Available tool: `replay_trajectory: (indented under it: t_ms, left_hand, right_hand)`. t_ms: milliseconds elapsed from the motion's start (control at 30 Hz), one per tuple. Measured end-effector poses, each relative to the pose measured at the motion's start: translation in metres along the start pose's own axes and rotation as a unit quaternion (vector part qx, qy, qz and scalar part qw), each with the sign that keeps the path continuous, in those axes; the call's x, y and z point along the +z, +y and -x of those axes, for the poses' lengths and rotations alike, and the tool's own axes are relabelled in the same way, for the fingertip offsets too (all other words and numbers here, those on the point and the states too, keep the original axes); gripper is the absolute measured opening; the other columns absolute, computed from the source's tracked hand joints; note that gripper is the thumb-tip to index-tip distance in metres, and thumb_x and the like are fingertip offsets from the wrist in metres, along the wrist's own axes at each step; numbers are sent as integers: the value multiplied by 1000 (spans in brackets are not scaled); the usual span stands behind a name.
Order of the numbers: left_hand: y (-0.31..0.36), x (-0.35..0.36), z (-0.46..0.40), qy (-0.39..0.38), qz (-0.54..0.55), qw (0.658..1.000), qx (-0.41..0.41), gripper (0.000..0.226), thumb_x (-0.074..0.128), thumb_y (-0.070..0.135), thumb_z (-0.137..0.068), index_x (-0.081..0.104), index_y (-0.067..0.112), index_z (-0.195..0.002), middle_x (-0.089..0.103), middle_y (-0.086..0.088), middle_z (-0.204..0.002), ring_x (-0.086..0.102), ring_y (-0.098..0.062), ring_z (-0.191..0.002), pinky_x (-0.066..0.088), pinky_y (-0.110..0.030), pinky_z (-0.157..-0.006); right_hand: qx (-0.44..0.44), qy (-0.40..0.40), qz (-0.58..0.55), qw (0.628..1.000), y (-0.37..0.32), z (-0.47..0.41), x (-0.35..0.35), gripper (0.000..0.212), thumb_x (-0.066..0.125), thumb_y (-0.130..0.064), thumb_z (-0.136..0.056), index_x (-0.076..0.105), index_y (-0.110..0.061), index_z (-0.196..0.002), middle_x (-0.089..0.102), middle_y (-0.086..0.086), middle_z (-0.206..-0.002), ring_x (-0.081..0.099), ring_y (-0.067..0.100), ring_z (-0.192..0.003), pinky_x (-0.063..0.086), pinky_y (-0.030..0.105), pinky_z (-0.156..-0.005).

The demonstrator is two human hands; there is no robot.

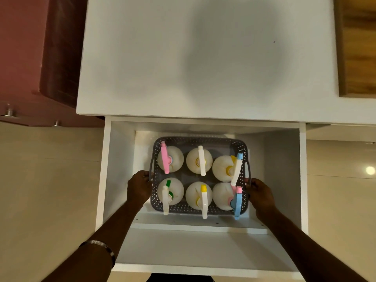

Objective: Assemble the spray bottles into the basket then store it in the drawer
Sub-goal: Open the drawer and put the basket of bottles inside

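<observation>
Six round white plastic spray bottles [200,178] with pastel trigger heads stand upright, three by two, in the grey perforated plastic basket [198,210], which sits low inside the open white drawer [284,169], toward its back and well apart from the right wall. You hold it by both side handles: your left hand [139,187] has its fingers curled round the left handle, and your right hand [259,192] grips the right one in the same way. Whether the basket already rests on the drawer floor cannot be told from above.

To finish the step well, keep both handles level so no bottle tips, and set the basket down flat before letting go. The blue trigger [237,204] and the white nozzles along the near edge overhang the rim, so leave room toward the drawer front. Draw your fingers straight up and out, away from the sprayer heads. Above, the white desk [183,58] top overhangs the drawer's back; a metal bracelet [101,246] circles your left wrist.
</observation>
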State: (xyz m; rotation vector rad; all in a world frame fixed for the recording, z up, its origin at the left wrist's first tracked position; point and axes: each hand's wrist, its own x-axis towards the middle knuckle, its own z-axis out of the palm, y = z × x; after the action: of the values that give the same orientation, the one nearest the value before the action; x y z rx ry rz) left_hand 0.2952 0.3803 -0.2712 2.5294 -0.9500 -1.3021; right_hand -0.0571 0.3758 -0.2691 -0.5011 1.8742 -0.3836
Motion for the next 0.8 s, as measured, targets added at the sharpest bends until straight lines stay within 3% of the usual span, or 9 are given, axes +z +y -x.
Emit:
replay_trajectory:
  t_ms: [133,367,500,567,633,800]
  left_hand:
    - [-1,-1,-1,-5,4,1000,-1,25,68,13,-89,68,3,-112,73,-14,-111,68,-31,-101,52,-38,-91]
    - [-2,-3,0,-14,8,1000,13,28,67,13,-90,66,2,-115,72,-14,-114,67,-31,-104,52,-39,-93]
    - [-2,-6,12,-29,13,999,29,30,60,12,-94,63,5,-123,69,-14,-121,65,-31,-109,49,-37,-93]
    - [-2,-9,22,-42,28,998,23,35,56,10,-96,60,7,-130,66,-12,-129,61,-29,-118,48,-36,-98]
    - [-2,-16,35,-53,56,997,1,40,55,11,-97,55,8,-137,60,-12,-137,57,-28,-125,45,-35,-102]
    - [2,-40,75,-52,76,996,-8,42,53,19,-99,51,10,-140,53,-11,-143,51,-27,-130,38,-33,-106]
  right_hand:
    - [10,10,12,1000,0,1,3,12,57,-14,-98,65,-21,-93,69,10,-100,65,31,-101,54,51,-96]
    - [-8,6,22,1000,0,4,3,11,59,-16,-97,69,-20,-95,70,3,-92,66,24,-90,56,47,-89]
    - [-36,-2,18,999,-4,19,0,18,59,-24,-98,69,-33,-87,73,-1,-92,69,20,-91,57,40,-82]
    - [-27,0,3,1000,-5,30,-3,16,57,-24,-99,71,-30,-93,73,-1,-94,68,19,-91,55,35,-78]
    - [-13,9,-4,1000,-7,43,-6,15,55,-25,-100,69,-21,-106,69,3,-102,64,19,-96,53,36,-85]
    - [-26,-5,-20,999,-21,89,-13,19,51,-29,-102,65,-24,-91,66,3,-92,61,19,-91,48,37,-84]
